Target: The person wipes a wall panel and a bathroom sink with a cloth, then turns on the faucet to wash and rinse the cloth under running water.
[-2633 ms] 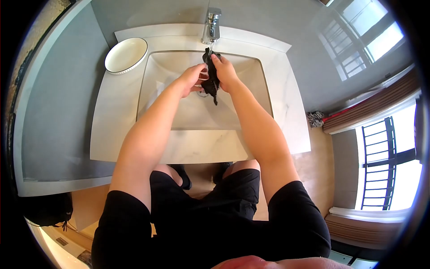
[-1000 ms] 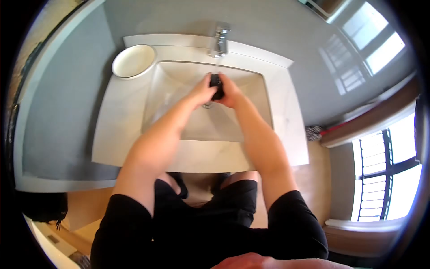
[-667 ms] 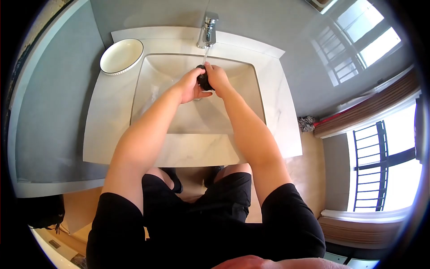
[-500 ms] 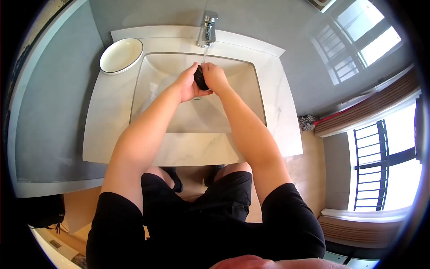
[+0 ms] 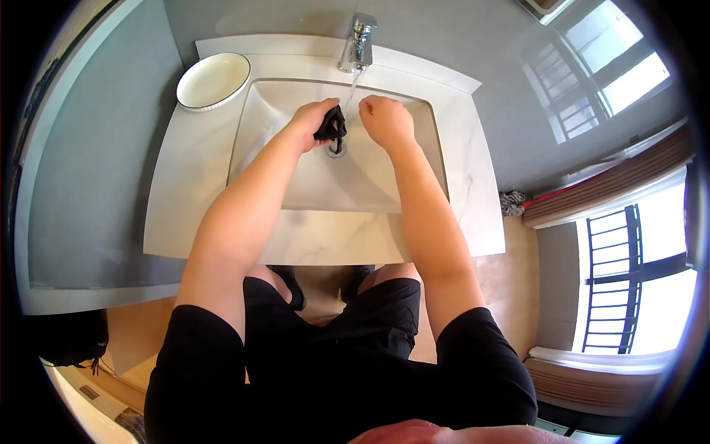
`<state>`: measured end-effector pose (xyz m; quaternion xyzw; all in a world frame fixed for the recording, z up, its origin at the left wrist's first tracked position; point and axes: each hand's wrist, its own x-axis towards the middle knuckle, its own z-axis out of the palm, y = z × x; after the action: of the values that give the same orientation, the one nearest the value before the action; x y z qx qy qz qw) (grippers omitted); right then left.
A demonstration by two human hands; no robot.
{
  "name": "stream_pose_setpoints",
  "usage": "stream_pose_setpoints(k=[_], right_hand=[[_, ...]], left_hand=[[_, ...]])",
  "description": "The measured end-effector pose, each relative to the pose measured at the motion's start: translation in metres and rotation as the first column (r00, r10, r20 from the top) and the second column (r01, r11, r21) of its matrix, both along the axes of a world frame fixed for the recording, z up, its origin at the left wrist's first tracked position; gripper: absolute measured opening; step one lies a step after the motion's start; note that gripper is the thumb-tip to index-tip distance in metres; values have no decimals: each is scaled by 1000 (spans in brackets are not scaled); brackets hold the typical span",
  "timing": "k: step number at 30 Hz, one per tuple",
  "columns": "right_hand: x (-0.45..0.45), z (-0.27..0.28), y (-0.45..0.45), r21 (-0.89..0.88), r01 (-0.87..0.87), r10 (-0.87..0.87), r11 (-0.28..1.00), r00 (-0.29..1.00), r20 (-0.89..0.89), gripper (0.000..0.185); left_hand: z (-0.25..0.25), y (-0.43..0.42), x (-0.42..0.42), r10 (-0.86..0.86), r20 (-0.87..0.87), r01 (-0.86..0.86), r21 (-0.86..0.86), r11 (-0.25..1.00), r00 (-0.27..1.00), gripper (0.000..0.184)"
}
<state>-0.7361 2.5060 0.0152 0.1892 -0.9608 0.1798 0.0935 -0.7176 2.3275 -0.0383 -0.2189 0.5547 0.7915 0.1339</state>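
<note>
A bunched, wet-looking black cloth (image 5: 332, 127) is gripped in my left hand (image 5: 312, 123), over the sink basin (image 5: 355, 189). One end of the cloth dangles near the drain (image 5: 336, 150). To the right, apart from the cloth, my right hand (image 5: 386, 120) is closed with its fingers curled in. Whether anything lies inside that fist is hidden. From the chrome faucet (image 5: 359, 46) a thin stream of water (image 5: 354, 85) falls between my two hands.
On the counter's left back corner stands a white oval dish (image 5: 213, 81) with a dark rim. The pale marble-look counter (image 5: 325, 238) surrounds the basin. A grey wall panel (image 5: 103, 170) rises close on the left.
My hands have parted: the right one has come off the cloth and moved right, while the left keeps hold. The cloth now hangs looser. The whole view has shifted slightly.
</note>
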Motion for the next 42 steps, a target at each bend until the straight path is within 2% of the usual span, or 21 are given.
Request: stream_pose_setpoints(k=[4, 6, 9, 11, 13, 15, 17, 19, 20, 21, 23, 25, 29, 31, 35, 39, 41, 42], right_hand=[[3, 6, 4, -53, -2, 1, 999, 999, -32, 30], [7, 7, 3, -122, -37, 33, 992, 999, -28, 29], [14, 9, -1, -221, -129, 105, 967, 987, -120, 25], [22, 19, -3, -250, -155, 120, 956, 981, -149, 23], [26, 34, -1, -272, -163, 115, 948, 976, -183, 21], [31, 55, -5, -319, -187, 128, 929, 972, -197, 20], [30, 73, -9, -339, -207, 138, 918, 966, -218, 21], [27, 86, -13, -456, -285, 165, 843, 944, -285, 24], [27, 95, -14, -373, -248, 159, 894, 954, -253, 28], [24, 98, -15, -374, -244, 153, 895, 954, -258, 28], [16, 102, -20, -300, -292, 186, 908, 923, -337, 32], [5, 97, -25, -285, -300, 192, 911, 917, -350, 33], [-10, 102, -32, -240, -310, 201, 920, 899, -390, 38], [-7, 110, -33, -235, -305, 199, 923, 900, -388, 38], [-13, 108, -37, -197, -283, 189, 939, 901, -390, 38], [-24, 94, -35, -194, -244, 176, 950, 933, -313, 37], [-27, 86, -33, -236, -347, 231, 908, 883, -410, 36], [-27, 80, -30, -237, -351, 237, 906, 885, -402, 36]], left_hand=[[5, 1, 3, -4, -36, 3, -40, 999, 999, 28], [4, -3, 0, -62, -37, 61, -15, 998, 997, 28], [6, 2, 10, 18, -117, -13, 47, 999, 993, 29], [4, 0, 6, 13, -111, -6, 61, 998, 994, 30], [5, 5, 7, -79, -52, 87, 176, 980, 995, 34], [3, 10, 6, -102, -76, 114, 184, 976, 992, 33], [3, 11, 6, -155, -84, 175, 392, 903, 984, 32], [2, 11, 7, -164, -116, 197, 412, 890, 980, 32], [0, 10, 5, -152, -139, 196, 413, 889, 979, 31], [0, 8, 5, -138, -160, 194, 415, 889, 977, 31], [-2, 8, 2, -136, -140, 182, 397, 900, 981, 30], [0, 9, 7, -166, -252, 223, 218, 950, 954, 32], [-5, 13, 6, -180, -307, 228, 126, 965, 935, 38], [-8, 12, 3, -255, -346, 276, 13, 961, 903, 45], [-5, 14, 6, -222, -340, 231, -14, 973, 914, 45], [-5, 14, 8, -178, -350, 189, -2, 982, 920, 45], [-1, 13, 9, -138, -361, 144, -9, 989, 922, 46], [-4, 12, 7, -120, -361, 126, -7, 992, 925, 46]])
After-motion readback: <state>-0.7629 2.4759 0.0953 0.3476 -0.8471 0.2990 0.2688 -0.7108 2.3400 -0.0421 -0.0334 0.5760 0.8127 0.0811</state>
